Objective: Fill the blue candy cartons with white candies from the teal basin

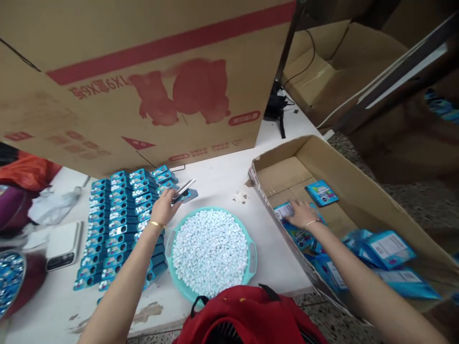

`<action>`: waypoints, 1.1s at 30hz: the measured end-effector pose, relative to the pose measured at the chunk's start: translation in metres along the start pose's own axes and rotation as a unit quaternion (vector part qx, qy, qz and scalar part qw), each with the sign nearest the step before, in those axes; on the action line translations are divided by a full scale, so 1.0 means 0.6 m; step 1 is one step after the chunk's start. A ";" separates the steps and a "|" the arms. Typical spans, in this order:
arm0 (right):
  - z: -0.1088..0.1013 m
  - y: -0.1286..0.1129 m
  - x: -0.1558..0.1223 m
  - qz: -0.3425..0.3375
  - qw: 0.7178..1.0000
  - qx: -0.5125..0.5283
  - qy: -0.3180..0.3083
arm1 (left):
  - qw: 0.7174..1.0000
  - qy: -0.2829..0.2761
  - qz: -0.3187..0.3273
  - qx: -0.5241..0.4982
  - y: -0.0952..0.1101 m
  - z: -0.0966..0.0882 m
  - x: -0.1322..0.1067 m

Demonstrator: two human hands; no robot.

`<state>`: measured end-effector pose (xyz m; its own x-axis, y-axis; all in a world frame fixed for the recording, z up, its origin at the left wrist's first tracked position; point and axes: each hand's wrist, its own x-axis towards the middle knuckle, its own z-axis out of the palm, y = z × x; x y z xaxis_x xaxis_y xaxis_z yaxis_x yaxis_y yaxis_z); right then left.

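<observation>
Left hand (pixel 164 209) has its fingers curled around one shiny silver strip (pixel 185 188). The strip's long side slants away from the hand, and its far tip points up and to the right. One blue pack (pixel 191 195) sticks out just under it; I can't tell if the hand holds that too. Right hand (pixel 301 215) has its fingers bent over blue packets (pixel 283 210) in one low box (pixel 261 167); I can't tell if it grips any. One lone packet (pixel 322 192) lies ahead and to the right of that hand, with bare box floor around it. Four rows of small packs (pixel 118 215) stand left of the left hand. Between the hands, closer to the body, sits one round green tub (pixel 253 258) of white bits (pixel 210 248), too many to count. Bare worktop (pixel 267 253) shows between tub and box. The box's wall is just left of the right hand.
</observation>
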<state>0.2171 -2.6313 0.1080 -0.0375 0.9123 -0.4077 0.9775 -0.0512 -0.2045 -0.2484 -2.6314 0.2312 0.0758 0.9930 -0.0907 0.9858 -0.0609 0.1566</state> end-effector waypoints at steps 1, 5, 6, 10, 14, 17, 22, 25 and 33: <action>0.011 0.002 0.004 -0.002 0.998 -0.041 -0.044 | 0.999 -0.025 -0.029 0.026 -0.025 0.013 0.009; 0.040 -0.023 0.010 0.016 0.991 -0.107 -0.073 | 0.987 -0.092 -0.096 0.091 -0.097 0.055 0.033; 0.042 -0.029 0.014 0.025 0.992 -0.104 -0.064 | 0.986 -0.093 -0.104 0.096 -0.109 0.061 0.037; 0.025 -0.030 0.038 0.056 0.998 -0.008 0.010 | 0.985 -0.080 -0.123 0.092 -0.134 0.063 0.052; -0.020 -0.011 0.049 0.081 0.931 0.342 0.099 | 0.993 -0.005 -0.110 0.046 -0.119 0.053 0.048; -0.056 -0.006 0.025 0.061 0.750 0.655 0.069 | 0.996 0.023 -0.072 -0.045 -0.088 0.050 0.009; -0.103 -0.045 -0.076 -0.040 0.487 0.866 -0.108 | 0.981 -0.052 0.015 -0.185 -0.016 0.053 -0.134; -0.110 -0.079 -0.133 -0.079 0.444 0.872 -0.190 | 0.973 -0.119 0.001 -0.199 0.016 0.049 -0.229; -0.026 -0.135 -0.231 0.034 0.503 0.842 -0.193 | 0.972 -0.211 -0.045 -0.095 0.078 0.036 -0.385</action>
<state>0.1462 -2.7472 0.1952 -0.3707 0.7557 -0.5399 -0.5702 -0.6440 -0.5100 -0.2166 -2.8661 0.2380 0.0858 0.8606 -0.5020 0.9488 0.0832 0.3048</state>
